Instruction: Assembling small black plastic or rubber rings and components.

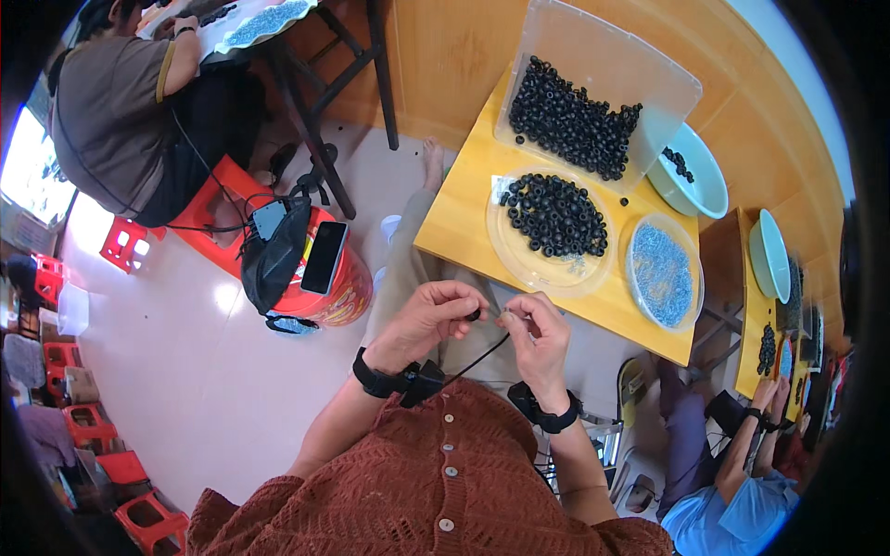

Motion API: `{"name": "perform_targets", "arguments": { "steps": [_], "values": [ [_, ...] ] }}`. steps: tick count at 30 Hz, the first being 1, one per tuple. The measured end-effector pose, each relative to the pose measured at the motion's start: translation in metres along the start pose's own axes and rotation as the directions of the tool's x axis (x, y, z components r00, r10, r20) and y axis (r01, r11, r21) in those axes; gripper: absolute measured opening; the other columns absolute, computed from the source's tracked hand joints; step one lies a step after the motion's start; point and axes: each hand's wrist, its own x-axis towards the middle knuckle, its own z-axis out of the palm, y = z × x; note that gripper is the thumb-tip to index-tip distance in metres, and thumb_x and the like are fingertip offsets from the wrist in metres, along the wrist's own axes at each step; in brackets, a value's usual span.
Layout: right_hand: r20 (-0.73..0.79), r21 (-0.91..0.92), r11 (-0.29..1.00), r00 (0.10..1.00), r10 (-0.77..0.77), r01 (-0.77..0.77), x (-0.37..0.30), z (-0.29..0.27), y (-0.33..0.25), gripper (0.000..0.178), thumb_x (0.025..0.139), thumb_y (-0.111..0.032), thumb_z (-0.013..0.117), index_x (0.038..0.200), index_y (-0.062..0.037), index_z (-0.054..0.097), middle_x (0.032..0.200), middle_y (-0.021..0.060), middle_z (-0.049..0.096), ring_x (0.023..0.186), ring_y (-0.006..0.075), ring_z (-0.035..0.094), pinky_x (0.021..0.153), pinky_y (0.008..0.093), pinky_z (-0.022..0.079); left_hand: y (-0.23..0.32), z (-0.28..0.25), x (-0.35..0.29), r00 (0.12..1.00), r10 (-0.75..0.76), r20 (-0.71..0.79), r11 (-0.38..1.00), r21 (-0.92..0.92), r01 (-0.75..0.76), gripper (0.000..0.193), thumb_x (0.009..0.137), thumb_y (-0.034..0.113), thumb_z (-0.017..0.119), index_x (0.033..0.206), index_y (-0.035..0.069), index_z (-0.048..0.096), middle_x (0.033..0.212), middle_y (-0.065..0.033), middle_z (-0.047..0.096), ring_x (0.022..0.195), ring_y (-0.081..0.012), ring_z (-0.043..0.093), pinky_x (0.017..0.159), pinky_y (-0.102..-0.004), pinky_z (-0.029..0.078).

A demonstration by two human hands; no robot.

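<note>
Above my lap, my left hand [431, 320] pinches a small round black part [474, 315] between thumb and fingertips. Close beside it, my right hand [540, 335] has its thumb and forefinger pressed together. What those fingers hold is too small to make out. A thin black cord [477, 360] runs from my left wrist strap up toward the right fingertips. Ahead on the yellow table [454, 222], a clear round tray [501, 246] carries a heap of black ring-shaped parts [556, 218]. A second round tray [635, 295] holds many tiny bluish-silver pieces [664, 273].
A clear bin [616, 60] of black parts and a pale green basin [709, 190] stand at the table's back. To the left, a phone [324, 257] and a black bag [278, 250] lie on a red bucket [348, 295]. Other people sit at upper left and lower right.
</note>
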Motion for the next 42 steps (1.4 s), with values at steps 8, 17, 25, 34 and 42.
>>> {"name": "perform_targets", "arguments": {
  "steps": [8,17,25,34,42],
  "values": [
    [-0.023,0.152,0.985,0.996,0.091,-0.086,0.006,-0.012,-0.006,0.022,0.078,0.009,0.056,0.098,0.0019,0.062,0.088,0.0063,0.057,0.072,0.0093,0.058,0.057,0.0188,0.045,-0.001,0.010,0.017,0.997,0.043,0.067,0.998,-0.046,-0.040,0.021,0.086,0.005,0.056,0.107,0.000,0.058,0.097,-0.0061,0.062,0.084,-0.0127,0.062,0.076,-0.0245,0.053],
    [-0.097,-0.039,0.991,0.988,0.121,-0.125,0.033,-0.011,-0.014,0.011,0.075,0.008,0.060,0.084,0.0014,0.062,0.076,0.0052,0.058,0.063,0.0093,0.057,0.052,0.0200,0.044,0.002,0.007,0.049,0.998,0.039,0.046,0.999,0.011,-0.039,0.022,0.085,0.004,0.058,0.107,0.000,0.058,0.098,-0.0059,0.061,0.084,-0.0122,0.061,0.077,-0.0245,0.052],
    [-0.054,-0.093,0.966,0.970,0.236,-0.241,0.051,-0.015,-0.003,0.014,0.073,0.010,0.062,0.085,0.0023,0.062,0.079,0.0058,0.058,0.070,0.0115,0.059,0.060,0.0219,0.050,0.004,-0.003,0.077,0.997,-0.002,0.072,0.998,0.063,-0.003,0.019,0.083,0.004,0.060,0.102,0.000,0.061,0.094,-0.0066,0.063,0.083,-0.0126,0.061,0.075,-0.0255,0.052],
    [-0.072,-0.221,0.973,0.996,0.054,-0.068,0.063,-0.002,0.004,0.009,0.074,0.005,0.064,0.081,0.0014,0.064,0.074,0.0077,0.058,0.060,0.0141,0.056,0.051,0.0231,0.044,-0.002,-0.019,0.088,0.997,-0.049,0.064,0.989,-0.138,0.057,0.019,0.084,0.003,0.058,0.103,0.000,0.058,0.098,-0.0084,0.062,0.084,-0.0142,0.061,0.076,-0.0260,0.052],
    [-0.108,-0.407,0.887,0.975,0.193,-0.221,0.120,-0.023,0.032,0.006,0.075,0.001,0.061,0.080,0.0010,0.064,0.075,0.0116,0.060,0.060,0.0235,0.058,0.054,0.0310,0.045,0.007,-0.043,0.091,0.999,0.033,0.041,0.962,-0.274,-0.021,0.019,0.087,0.006,0.054,0.105,0.000,0.057,0.100,-0.0101,0.062,0.085,-0.0134,0.062,0.079,-0.0247,0.051]
  ]
}}
